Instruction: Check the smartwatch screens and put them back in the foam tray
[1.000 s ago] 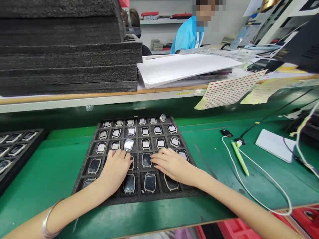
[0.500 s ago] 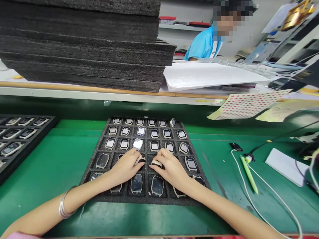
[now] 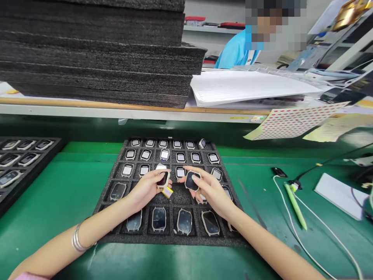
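Above the foam tray [image 3: 175, 239], your left hand [image 3: 144, 189] pinches one watch case [image 3: 162, 179], your right hand [image 3: 212, 191] a second watch case [image 3: 192, 181]; grip edges only, fingertips off the glass.

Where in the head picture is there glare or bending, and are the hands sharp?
Head view: the far watch faces reflect white; the shelf edge slants and bows, likely lens distortion; the left hand and right hand, each holding a watch case, are sharp.
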`<state>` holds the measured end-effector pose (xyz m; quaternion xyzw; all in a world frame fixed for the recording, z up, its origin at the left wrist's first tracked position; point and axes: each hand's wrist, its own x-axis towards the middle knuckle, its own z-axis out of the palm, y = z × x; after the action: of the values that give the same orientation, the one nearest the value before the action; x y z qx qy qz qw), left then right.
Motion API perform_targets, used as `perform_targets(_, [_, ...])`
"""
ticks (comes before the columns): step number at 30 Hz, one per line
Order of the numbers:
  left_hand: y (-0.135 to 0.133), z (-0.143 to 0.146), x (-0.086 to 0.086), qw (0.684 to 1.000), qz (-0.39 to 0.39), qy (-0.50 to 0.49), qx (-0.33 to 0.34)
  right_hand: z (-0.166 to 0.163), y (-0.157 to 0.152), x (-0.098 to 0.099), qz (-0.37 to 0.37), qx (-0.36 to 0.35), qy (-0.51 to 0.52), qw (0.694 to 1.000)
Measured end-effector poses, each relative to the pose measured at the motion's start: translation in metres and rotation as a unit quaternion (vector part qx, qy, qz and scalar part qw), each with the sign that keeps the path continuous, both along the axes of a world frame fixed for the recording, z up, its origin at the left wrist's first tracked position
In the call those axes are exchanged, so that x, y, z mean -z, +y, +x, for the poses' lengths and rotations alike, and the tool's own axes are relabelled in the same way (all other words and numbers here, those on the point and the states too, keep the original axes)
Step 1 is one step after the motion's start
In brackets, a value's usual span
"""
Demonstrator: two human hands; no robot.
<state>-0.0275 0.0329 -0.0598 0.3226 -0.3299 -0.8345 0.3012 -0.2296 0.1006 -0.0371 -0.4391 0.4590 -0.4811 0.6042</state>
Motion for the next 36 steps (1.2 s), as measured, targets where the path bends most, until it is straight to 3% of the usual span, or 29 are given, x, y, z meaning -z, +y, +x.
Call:
perform_targets(6, [0.008,-0.001,0.004,0.998,-0.020,-0.046,0.033,-0.004,0.005,0.012,0.035,-0.036,-0.133,0.990])
perform_targets(12, [0.011,0.000,0.005,0.978,-0.159,-0.130,0.041,-0.007,0.008,0.018,0.003,-0.074,-0.134,0.988])
perform_targets(21, [0.011,0.003,0.009,0.913,-0.337,-0.222,0.056,-0.010,0.011,0.018,-0.018,-0.101,-0.171,0.980])
perform_targets(28, [0.015,0.004,0.009,0.884,-0.383,-0.265,0.033,-0.010,0.011,0.019,-0.002,-0.096,-0.183,0.978])
perform_targets(36, [0.012,0.003,0.016,0.887,-0.395,-0.240,0.024,-0.008,0.010,0.017,0.011,-0.096,-0.184,0.978])
